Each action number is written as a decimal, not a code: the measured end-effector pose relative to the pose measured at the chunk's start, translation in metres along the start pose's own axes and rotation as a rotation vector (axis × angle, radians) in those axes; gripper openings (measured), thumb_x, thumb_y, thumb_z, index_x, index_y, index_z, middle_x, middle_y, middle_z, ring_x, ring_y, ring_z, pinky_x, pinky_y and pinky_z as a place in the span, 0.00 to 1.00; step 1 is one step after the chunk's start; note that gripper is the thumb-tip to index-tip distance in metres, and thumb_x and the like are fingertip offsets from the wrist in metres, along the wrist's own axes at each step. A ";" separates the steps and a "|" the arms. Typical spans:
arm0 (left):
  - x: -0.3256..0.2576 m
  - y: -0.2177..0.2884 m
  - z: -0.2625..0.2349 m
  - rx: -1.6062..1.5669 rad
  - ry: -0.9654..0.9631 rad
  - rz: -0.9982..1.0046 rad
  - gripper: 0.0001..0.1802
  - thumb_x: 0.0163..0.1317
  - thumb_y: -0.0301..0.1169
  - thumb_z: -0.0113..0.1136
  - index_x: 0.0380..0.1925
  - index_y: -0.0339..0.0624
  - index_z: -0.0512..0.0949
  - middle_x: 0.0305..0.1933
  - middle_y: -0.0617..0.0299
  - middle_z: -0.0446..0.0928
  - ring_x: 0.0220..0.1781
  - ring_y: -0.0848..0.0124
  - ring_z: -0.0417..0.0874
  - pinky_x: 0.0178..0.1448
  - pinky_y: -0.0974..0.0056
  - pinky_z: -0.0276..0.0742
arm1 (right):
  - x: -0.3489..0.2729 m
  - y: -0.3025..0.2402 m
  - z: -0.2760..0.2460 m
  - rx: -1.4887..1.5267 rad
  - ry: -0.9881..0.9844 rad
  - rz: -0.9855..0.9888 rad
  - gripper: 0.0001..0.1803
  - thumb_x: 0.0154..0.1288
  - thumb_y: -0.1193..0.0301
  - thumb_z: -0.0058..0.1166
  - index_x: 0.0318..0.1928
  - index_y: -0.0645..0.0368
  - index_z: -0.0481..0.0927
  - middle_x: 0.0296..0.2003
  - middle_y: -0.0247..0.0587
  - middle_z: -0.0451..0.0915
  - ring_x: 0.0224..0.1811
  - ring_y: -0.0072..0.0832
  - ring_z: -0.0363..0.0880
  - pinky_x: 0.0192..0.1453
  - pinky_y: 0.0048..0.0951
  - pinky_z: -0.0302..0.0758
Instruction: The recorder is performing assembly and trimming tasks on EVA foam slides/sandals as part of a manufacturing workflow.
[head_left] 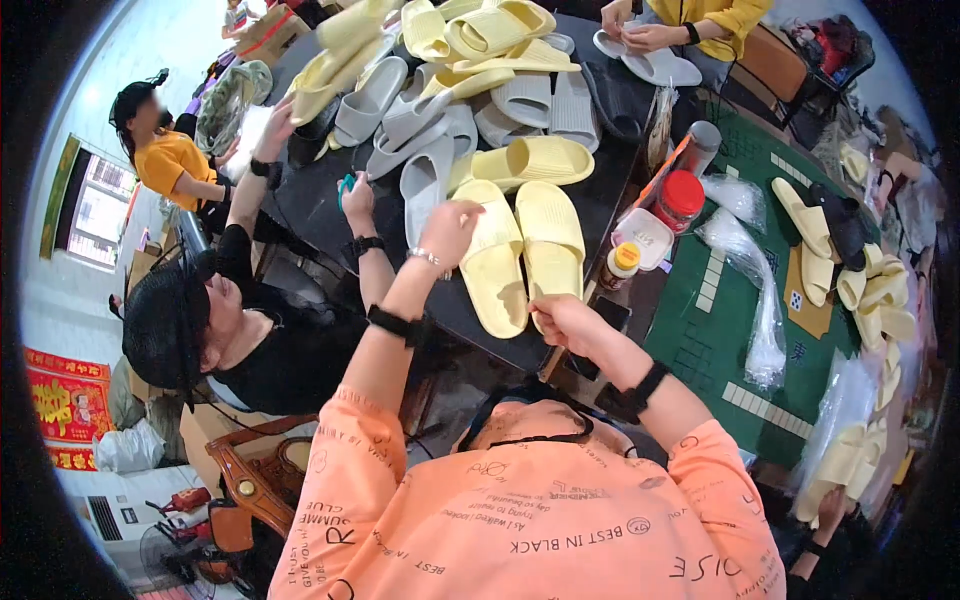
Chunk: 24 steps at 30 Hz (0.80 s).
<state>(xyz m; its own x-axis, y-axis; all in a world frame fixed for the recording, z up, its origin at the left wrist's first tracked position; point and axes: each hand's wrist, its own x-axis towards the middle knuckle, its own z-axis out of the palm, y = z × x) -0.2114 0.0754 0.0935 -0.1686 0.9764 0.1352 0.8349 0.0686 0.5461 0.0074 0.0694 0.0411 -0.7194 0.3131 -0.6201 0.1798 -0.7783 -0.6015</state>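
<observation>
2 pale yellow slides lie side by side on the black table (pixel 600 210), just left of the red-lidded jar (pixel 680 198). Left hand (pixel 450 228) rests on the upper edge of the left slide (pixel 492 262), fingers curled over its strap; how tight, cannot tell. Right hand (pixel 562 318) pinches the heel of the right slide (pixel 550 240), fingers pressed together on the sole edge. To pair them well, judging from this: keep heels level, soles flat, edges touching, and work clear of the small yellow-capped bottle (pixel 620 265) beside the jar. Grey slides (pixel 430 125) are heaped further from the jar, beyond the pair.
</observation>
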 end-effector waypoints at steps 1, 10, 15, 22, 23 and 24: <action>0.013 -0.007 -0.003 -0.003 0.036 -0.069 0.11 0.53 0.28 0.45 0.30 0.37 0.76 0.31 0.47 0.75 0.36 0.54 0.75 0.42 0.59 0.70 | 0.017 0.001 0.004 0.164 0.010 0.027 0.08 0.61 0.69 0.34 0.30 0.59 0.66 0.12 0.23 0.54 0.10 0.16 0.47 0.13 0.20 0.47; 0.059 -0.032 0.028 0.506 -0.421 -0.332 0.21 0.55 0.43 0.38 0.39 0.44 0.75 0.45 0.54 0.73 0.49 0.58 0.71 0.51 0.54 0.58 | 0.115 -0.006 0.060 0.544 0.237 -0.459 0.04 0.61 0.72 0.35 0.33 0.56 0.65 0.15 0.28 0.60 0.13 0.16 0.53 0.15 0.18 0.51; 0.070 -0.038 0.040 0.414 -0.415 -0.408 0.21 0.48 0.48 0.48 0.34 0.48 0.77 0.44 0.56 0.73 0.49 0.57 0.72 0.54 0.47 0.56 | 0.133 -0.010 0.067 0.487 0.324 -0.404 0.03 0.60 0.73 0.35 0.29 0.55 0.63 0.15 0.27 0.60 0.12 0.16 0.55 0.14 0.18 0.53; 0.074 -0.032 0.051 0.448 -0.388 -0.397 0.20 0.49 0.45 0.46 0.31 0.42 0.77 0.39 0.57 0.76 0.43 0.59 0.75 0.47 0.59 0.66 | 0.103 -0.006 0.051 0.238 0.169 -0.396 0.08 0.60 0.72 0.35 0.24 0.56 0.64 0.14 0.28 0.61 0.13 0.17 0.55 0.17 0.19 0.53; 0.078 -0.036 0.053 0.423 -0.442 -0.391 0.20 0.50 0.44 0.45 0.33 0.42 0.77 0.41 0.56 0.75 0.45 0.59 0.74 0.48 0.54 0.61 | 0.106 -0.005 0.047 0.187 0.224 -0.411 0.08 0.59 0.72 0.34 0.24 0.56 0.65 0.14 0.28 0.61 0.13 0.17 0.55 0.17 0.19 0.53; 0.082 -0.046 0.056 0.403 -0.491 -0.389 0.20 0.51 0.43 0.44 0.35 0.43 0.77 0.43 0.55 0.74 0.48 0.59 0.73 0.50 0.50 0.56 | 0.110 -0.004 0.048 0.135 0.270 -0.426 0.09 0.59 0.72 0.34 0.23 0.56 0.65 0.14 0.28 0.61 0.13 0.17 0.55 0.17 0.19 0.53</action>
<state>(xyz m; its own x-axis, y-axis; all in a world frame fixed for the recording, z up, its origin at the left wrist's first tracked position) -0.2347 0.1635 0.0334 -0.3169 0.8389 -0.4426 0.9059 0.4059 0.1208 -0.1042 0.0810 -0.0003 -0.5079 0.7328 -0.4528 -0.1921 -0.6087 -0.7698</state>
